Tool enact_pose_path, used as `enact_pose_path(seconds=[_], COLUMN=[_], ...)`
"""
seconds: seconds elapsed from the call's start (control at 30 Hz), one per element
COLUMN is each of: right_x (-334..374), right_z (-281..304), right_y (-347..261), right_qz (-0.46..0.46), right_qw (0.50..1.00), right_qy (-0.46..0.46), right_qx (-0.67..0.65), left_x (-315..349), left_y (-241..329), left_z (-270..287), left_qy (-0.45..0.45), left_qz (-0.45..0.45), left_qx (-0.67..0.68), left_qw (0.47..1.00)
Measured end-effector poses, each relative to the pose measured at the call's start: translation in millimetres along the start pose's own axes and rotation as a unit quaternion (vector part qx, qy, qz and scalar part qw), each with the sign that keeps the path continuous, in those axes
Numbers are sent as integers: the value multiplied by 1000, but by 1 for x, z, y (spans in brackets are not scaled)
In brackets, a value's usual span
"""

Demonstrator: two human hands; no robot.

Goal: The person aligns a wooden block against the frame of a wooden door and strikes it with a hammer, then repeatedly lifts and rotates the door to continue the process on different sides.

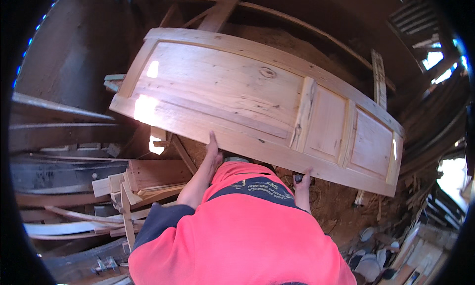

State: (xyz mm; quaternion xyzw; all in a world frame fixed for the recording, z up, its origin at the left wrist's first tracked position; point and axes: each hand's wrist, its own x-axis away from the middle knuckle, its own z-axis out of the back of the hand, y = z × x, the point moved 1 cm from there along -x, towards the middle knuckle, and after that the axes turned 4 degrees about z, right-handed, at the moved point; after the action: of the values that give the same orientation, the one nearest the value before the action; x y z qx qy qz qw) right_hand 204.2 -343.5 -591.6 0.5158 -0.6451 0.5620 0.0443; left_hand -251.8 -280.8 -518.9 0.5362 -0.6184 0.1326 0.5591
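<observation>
A pale wooden panel door (222, 89) lies slantwise across the view, with one large panel and two smaller ones set in its frame. My left hand (213, 154) grips its near edge, thumb laid against the rail and the fingers hidden beneath. Further right along that edge, my right hand (302, 182) grips too, thumb up and most fingers out of sight. Beside the right thumb is a small dark object (298, 177), too small to make out.
Wooden beams (378, 80) run beneath and behind the door. Boards and offcuts (156, 178) are piled at the left, with metal clamps (105, 265) lower down. At the lower right stand a wooden frame (420, 250) and assorted clutter; brown dirt or sawdust (329, 206) covers the ground.
</observation>
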Motion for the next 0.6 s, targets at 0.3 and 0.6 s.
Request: enact_pose_path(seconds=[0.3, 0.6], right_x=[126, 231], right_z=[-41, -169], right_y=[-97, -232], right_qz=[-100, 45], right_qw=[993, 995], right_qy=[58, -9], right_qx=[24, -87], left_x=[113, 221], left_y=[22, 116], left_z=[-15, -100], left_qy=[94, -42], left_qz=[-136, -364], left_qx=[-37, -103], left_qw=[985, 925])
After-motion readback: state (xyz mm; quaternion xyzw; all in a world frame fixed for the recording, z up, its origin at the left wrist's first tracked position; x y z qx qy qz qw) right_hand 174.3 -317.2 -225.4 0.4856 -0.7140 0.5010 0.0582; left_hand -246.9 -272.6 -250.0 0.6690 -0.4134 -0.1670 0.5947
